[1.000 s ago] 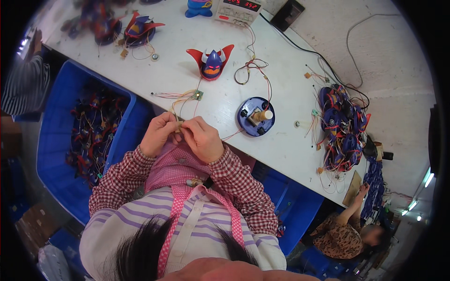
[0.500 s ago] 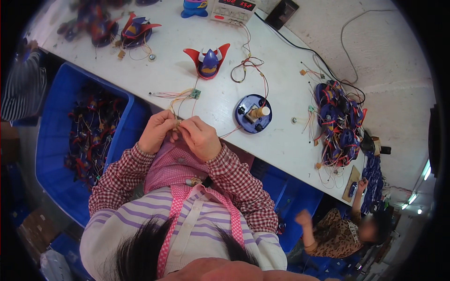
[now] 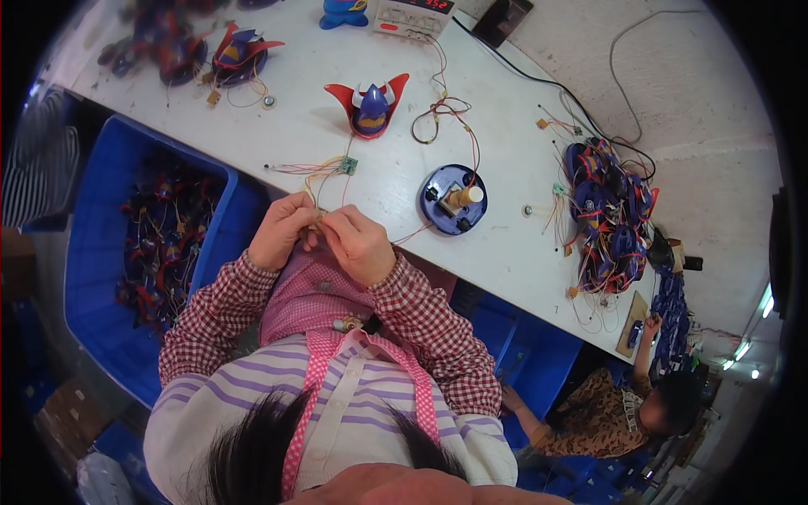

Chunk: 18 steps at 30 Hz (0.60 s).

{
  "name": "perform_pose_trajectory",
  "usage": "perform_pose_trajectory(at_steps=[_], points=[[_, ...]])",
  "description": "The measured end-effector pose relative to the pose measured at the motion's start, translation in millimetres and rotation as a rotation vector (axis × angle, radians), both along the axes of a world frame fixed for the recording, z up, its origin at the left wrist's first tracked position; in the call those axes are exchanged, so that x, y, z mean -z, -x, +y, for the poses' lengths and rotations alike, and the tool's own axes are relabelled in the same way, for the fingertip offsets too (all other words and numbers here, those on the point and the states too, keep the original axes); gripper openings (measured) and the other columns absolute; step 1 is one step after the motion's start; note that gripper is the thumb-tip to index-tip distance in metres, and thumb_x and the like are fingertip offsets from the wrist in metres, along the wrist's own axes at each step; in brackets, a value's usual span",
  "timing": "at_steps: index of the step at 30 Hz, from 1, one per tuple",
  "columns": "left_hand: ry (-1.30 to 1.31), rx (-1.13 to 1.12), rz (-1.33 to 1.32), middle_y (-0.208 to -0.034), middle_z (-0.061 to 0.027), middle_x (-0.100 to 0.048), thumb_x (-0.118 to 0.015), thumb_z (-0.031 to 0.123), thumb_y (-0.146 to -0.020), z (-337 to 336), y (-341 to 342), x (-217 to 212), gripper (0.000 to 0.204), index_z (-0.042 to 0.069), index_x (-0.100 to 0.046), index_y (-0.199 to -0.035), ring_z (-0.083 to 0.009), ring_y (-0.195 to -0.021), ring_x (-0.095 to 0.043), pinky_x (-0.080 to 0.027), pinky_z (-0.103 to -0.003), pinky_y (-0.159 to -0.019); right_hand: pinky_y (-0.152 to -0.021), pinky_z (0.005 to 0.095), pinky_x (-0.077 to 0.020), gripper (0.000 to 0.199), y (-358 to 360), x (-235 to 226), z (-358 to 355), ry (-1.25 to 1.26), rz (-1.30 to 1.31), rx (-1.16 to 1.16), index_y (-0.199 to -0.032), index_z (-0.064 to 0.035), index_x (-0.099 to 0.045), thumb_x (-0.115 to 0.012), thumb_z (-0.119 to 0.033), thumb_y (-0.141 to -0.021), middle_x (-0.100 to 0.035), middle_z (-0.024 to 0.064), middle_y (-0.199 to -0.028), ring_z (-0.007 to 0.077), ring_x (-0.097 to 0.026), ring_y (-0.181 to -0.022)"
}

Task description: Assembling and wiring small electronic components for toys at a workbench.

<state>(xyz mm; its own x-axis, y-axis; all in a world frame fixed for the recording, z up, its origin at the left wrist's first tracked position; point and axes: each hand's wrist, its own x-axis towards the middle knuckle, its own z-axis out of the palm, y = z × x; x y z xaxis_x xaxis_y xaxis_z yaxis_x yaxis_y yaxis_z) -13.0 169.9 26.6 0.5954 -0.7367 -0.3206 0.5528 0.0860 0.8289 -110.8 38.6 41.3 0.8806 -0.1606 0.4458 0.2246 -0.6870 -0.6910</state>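
My left hand [image 3: 284,231] and my right hand [image 3: 362,244] meet at the table's near edge, fingertips pinched together. Between them is a small tan piece [image 3: 316,222] on thin wires, mostly covered by the fingers. Its wires appear to run up to a small green circuit board [image 3: 348,165] lying on the table. Just beyond the board stands a purple toy figure [image 3: 371,108] with a red flared collar and white horns. To the right of my hands lies a round blue base [image 3: 453,199] with a gold, white-topped cylinder on it.
A power supply [image 3: 411,18] with leads sits at the back. Wired toy parts [image 3: 610,223] are heaped at right; more figures [image 3: 240,57] stand far left. A blue bin [image 3: 93,278] of wired parts is left of me. Another person [image 3: 602,417] works at lower right.
My hands hold nearly the same pinch at the same place. The other person's nearer arm has dropped from a raised position toward the blue bins beside me. The view has shifted slightly.
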Motion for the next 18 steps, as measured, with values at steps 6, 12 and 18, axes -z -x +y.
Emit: perform_pose_trajectory(at_steps=[6, 12, 18], points=[[-0.005, -0.003, -0.018, -0.064, -0.0031, -0.055, -0.052, 0.006, -0.086, -4, 0, -4, 0.009, 0.005, -0.052, -0.077, -0.0086, -0.049, -0.05, -0.04, -0.016, -0.045, -0.056, 0.0284, -0.0462, 0.018, 0, 3, -2, -0.006, -0.032, 0.019, -0.092, -0.0015, -0.059, -0.061, 0.005, -0.076, -0.057, 0.009, -0.084, 0.0224, -0.055, -0.062], [-0.488, -0.068, -1.136, -0.074, -0.0063, -0.055, -0.059, 0.003, -0.079, -11, 7, -14, 0.009, 0.001, -0.053, -0.086, -0.0151, -0.062, -0.052, -0.044, -0.022, -0.055, -0.058, 0.0297, -0.0459, 0.032, 35, -4, -32, 0.003, 0.035, 0.195, -0.105, -0.0014, -0.057, -0.069, -0.003, -0.075, -0.058, 0.011, -0.087, 0.0224, -0.055, -0.065], [-0.22, -0.326, -1.398, -0.103, -0.0139, -0.051, -0.061, 0.003, -0.074, -46, 11, -16, 0.034, 0.001, -0.052, -0.106, -0.024, -0.084, -0.053, -0.046, -0.029, -0.075, -0.064, 0.0242, -0.0443, 0.042, 111, -30, -108, -0.122, -0.074, 0.577, -0.115, -0.0006, -0.052, -0.067, 0.0, -0.076, -0.054, 0.0086, -0.101, 0.0132, -0.049, -0.071]])
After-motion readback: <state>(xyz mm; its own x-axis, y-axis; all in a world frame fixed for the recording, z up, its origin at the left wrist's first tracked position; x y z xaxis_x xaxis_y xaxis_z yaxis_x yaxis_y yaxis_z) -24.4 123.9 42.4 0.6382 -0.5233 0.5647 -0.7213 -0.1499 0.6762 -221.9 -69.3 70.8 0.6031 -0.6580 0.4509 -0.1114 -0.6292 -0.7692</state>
